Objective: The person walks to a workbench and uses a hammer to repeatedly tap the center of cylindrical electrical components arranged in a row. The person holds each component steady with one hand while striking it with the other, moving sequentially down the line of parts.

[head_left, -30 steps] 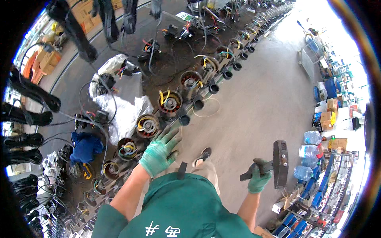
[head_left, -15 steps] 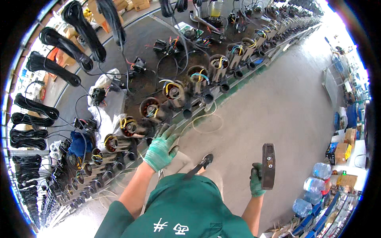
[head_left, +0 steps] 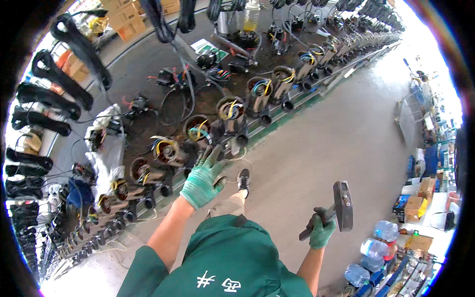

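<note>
I've my gloved R hand (head_left: 321, 231) clamped on a hammer (head_left: 343, 207), L hand (head_left: 202, 182) spread wide nr a wired motor stator (head_left: 196, 127).

Worktop (head_left: 138, 64): long, dark. Floor (head_left: 302, 168): grey, right of worktop. Green strip (head_left: 267, 132): along worktop's edge. White glare (head_left: 408, 34): beyond worktop's far end.

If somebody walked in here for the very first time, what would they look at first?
Probably the big dark hammer on the right, held in the gloved right hand over the bare floor. Next might come the long curving row of metal cylinders with coloured wires, near the spread left hand. Bundles of black cable hang along the far left.
</note>
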A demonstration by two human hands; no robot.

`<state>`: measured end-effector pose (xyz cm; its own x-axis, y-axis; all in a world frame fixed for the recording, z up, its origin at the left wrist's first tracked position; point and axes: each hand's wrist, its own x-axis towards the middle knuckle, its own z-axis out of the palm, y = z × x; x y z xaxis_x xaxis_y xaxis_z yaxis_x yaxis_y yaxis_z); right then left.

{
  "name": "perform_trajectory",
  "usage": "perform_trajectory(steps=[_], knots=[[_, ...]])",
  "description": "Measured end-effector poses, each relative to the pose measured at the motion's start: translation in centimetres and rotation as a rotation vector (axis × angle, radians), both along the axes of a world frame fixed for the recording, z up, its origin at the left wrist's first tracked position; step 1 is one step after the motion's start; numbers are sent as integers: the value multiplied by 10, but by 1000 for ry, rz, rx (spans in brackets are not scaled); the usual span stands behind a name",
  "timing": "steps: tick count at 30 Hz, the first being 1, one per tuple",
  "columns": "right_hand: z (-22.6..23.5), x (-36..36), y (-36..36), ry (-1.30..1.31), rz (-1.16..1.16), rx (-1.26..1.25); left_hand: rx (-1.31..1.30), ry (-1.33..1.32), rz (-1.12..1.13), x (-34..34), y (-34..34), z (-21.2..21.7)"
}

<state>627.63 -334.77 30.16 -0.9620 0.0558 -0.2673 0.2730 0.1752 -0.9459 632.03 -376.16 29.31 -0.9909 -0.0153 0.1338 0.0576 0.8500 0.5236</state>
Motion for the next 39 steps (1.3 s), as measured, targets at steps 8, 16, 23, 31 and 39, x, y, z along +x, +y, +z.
perform_trajectory(steps=[8,16,23,31,39], knots=[[28,-114,19,107,-50,145,34,22,-31,-139,30,-5],[9,-218,23,108,74,154,-98,-94,151,-207,35,-13],[-7,-331,35,347,410,234,-230,-289,342,-250,63,-9],[-6,-409,30,273,595,174,-188,-354,359,-258,64,-14],[-15,-422,23,114,585,150,-138,-329,384,-258,63,-20]])
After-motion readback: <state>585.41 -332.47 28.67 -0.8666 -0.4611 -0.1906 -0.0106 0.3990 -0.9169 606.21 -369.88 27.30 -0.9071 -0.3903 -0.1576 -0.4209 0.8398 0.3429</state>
